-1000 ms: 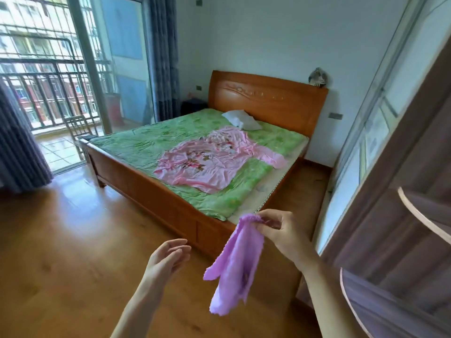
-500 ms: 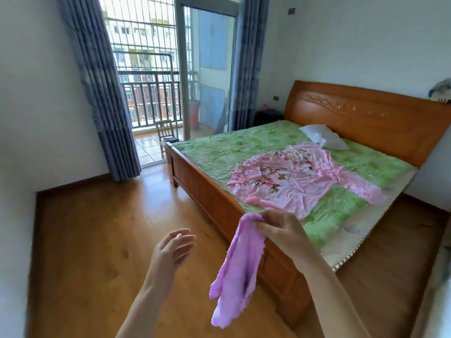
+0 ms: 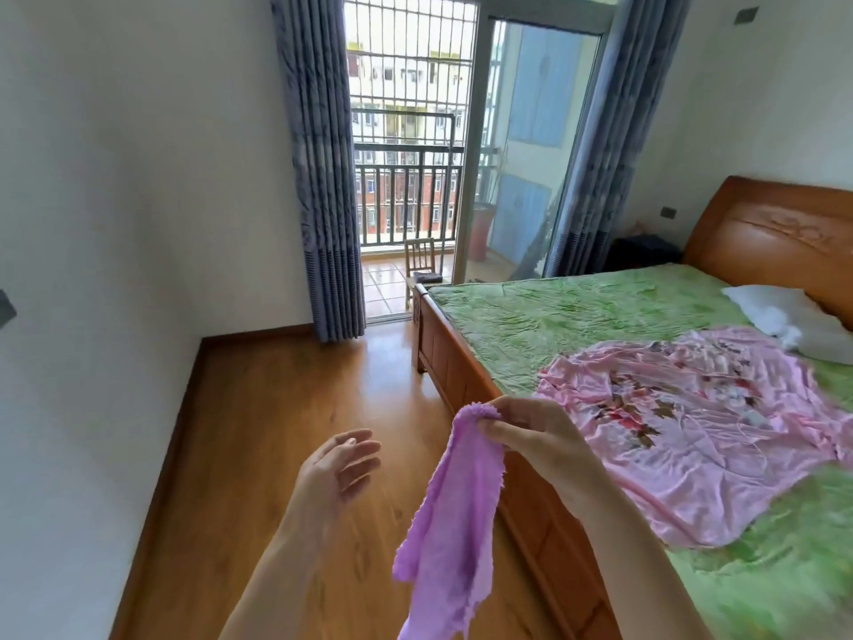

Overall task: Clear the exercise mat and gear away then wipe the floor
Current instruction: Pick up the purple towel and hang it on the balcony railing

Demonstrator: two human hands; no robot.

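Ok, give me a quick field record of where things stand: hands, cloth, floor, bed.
right hand: right hand pinches the top edge of the purple cloth
left hand: left hand open, holding nothing, apart from the cloth
cloth: hangs free in the air, not touching the floor
floor: wooden floor, no mat or gear in view
bed: wooden bed with green cover, pink sheet and white pillow on it
wiping: not yet begun
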